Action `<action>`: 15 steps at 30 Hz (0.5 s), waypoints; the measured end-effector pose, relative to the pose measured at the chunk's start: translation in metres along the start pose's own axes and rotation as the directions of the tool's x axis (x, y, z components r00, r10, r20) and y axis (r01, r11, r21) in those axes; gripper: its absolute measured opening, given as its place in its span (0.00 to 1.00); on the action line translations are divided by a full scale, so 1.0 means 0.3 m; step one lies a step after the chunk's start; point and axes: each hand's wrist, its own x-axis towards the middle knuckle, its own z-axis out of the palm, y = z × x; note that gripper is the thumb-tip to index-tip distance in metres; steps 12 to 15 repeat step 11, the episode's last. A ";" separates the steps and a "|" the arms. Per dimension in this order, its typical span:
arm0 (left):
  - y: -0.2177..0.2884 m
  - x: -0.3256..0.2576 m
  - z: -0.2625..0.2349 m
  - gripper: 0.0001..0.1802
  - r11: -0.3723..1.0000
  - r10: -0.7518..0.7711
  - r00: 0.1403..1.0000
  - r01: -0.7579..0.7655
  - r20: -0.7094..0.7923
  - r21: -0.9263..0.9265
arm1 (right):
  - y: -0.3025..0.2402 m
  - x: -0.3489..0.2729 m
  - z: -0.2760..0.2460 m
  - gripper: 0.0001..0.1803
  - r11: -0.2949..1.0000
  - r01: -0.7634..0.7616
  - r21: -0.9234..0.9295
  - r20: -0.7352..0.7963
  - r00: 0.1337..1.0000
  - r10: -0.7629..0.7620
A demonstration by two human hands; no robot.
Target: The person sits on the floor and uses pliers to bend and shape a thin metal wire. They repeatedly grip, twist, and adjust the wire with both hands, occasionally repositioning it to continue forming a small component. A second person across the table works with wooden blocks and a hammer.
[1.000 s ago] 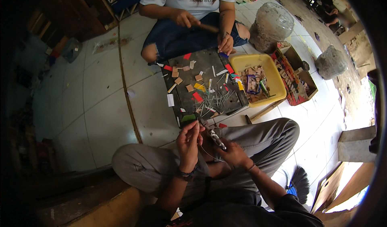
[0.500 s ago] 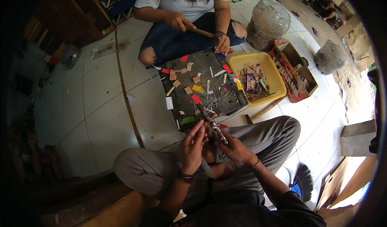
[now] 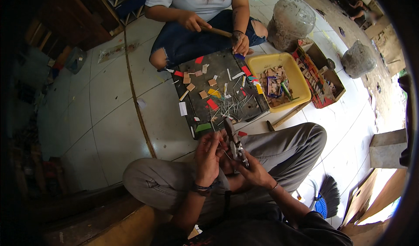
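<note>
My right hand [image 3: 255,169] is closed around the handles of a plier-like metal tool [image 3: 236,144], dark at the far end and shiny nearer the palm. Its dark end points away from me, just short of the board. Beside it, my left hand [image 3: 208,156] is pinched closed, with what looks like a thin wire [image 3: 224,150] at its fingers. The dark low board [image 3: 192,108] lies beyond my hands. On it are thin metal rods [image 3: 235,106], wooden squares [image 3: 190,87], and red, white, yellow and green pieces.
Across the board a seated person holds a wooden-handled tool [image 3: 217,31] and touches the board's far corner. To the right stand a yellow basin [image 3: 301,89] of wooden pieces and an open box [image 3: 321,75]. A hammer [image 3: 283,119] lies by my knee; a brush [image 3: 327,198] lies farther right.
The plier-like tool has swung more upright and away from my left fingers, widening the gap between them. My left hand has lowered slightly. The other person has barely moved.
</note>
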 end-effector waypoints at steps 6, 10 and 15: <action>-0.005 -0.012 0.019 0.12 1.000 0.013 0.999 -0.013 0.034 -0.002 | -0.040 0.027 0.030 0.23 0.879 -0.224 0.421 0.024 0.971 0.236; -0.022 -0.012 0.032 0.11 0.965 0.115 0.989 -0.135 0.098 0.226 | -0.081 0.026 0.002 0.16 0.787 -0.435 0.438 0.071 0.889 0.452; -0.025 -0.013 0.031 0.11 0.966 0.115 0.989 -0.134 0.095 0.223 | -0.072 0.038 0.011 0.18 0.779 -0.394 0.489 0.048 0.903 0.427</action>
